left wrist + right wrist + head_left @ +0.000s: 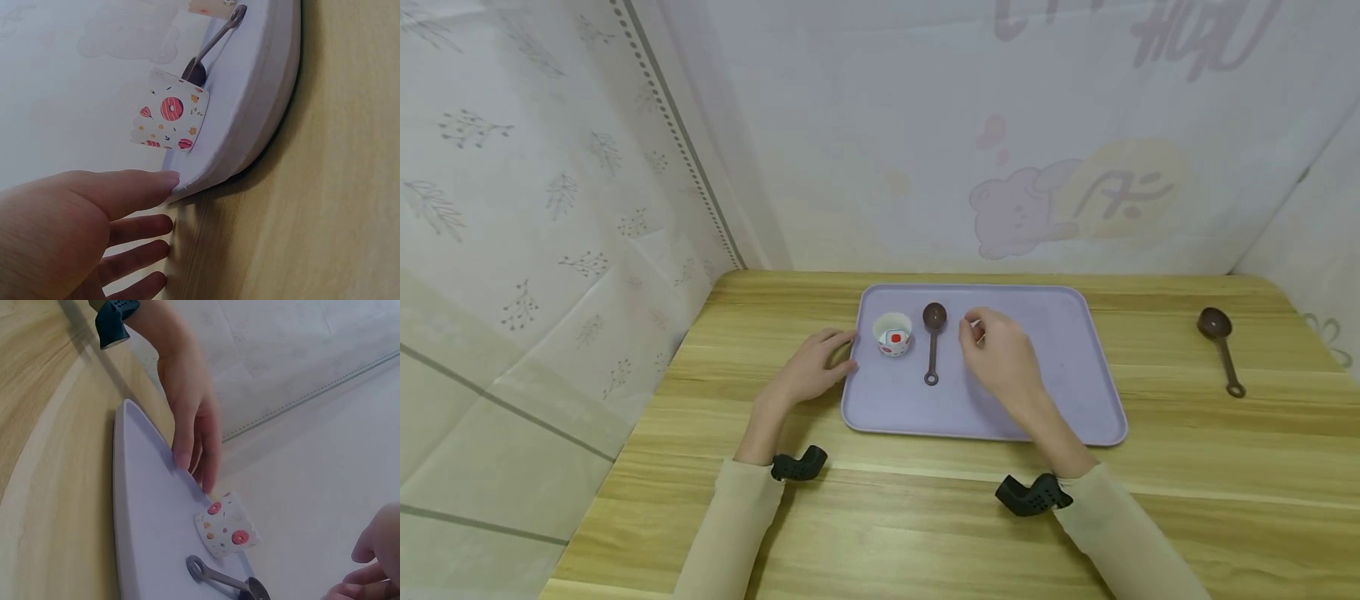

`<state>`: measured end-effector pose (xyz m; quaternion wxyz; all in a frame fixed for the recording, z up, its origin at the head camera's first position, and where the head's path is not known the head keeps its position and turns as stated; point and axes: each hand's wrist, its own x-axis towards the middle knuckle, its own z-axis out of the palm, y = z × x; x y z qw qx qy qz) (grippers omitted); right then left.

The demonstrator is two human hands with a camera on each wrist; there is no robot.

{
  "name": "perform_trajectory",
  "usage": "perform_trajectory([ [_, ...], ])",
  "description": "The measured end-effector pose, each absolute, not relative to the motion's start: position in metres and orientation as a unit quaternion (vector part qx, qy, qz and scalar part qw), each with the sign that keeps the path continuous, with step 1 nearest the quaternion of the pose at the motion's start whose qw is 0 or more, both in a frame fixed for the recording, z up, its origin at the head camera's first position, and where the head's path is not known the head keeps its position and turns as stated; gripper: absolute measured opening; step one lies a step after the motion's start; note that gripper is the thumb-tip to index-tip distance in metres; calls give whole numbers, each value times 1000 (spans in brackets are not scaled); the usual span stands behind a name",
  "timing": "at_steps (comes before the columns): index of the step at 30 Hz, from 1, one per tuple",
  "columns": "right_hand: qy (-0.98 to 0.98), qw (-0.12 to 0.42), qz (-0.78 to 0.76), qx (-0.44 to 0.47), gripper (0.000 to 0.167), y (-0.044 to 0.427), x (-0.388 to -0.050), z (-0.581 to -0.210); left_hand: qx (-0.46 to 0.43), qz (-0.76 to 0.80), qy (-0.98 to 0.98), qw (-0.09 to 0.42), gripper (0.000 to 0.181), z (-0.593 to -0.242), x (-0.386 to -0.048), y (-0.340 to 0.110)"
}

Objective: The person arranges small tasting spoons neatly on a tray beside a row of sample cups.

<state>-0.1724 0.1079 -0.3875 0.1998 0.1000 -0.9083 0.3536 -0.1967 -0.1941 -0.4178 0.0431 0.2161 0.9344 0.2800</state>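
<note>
At the left edge of the lilac tray [1000,408], my left hand [812,364] lies with relaxed fingers. Its thumb [140,190] is at the rim and the other fingers are outside it. A white paper baking cup [892,335] with donut prints stands on the tray beside that hand. Right of the cup lies a brown measuring spoon [933,342]. My right hand [1002,354] is over the tray, right of the spoon, with bent fingers; whether they hold something cannot be seen. A tan patterned piece [212,7], cut off by the frame, shows beyond the spoon.
A second brown measuring spoon [1222,350] lies on the wooden table [917,517], to the right of the tray. Patterned cloth [865,150] hangs behind the table and at its sides. Dark wrist mounts [1033,495] are strapped to both wrists.
</note>
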Motion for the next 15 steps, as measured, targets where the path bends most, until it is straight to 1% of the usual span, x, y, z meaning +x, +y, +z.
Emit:
perform_trajectory([
  [15,-904,213,360,87,25,136,-171,-382,218,282,933,43,55,-418,-197,-194],
])
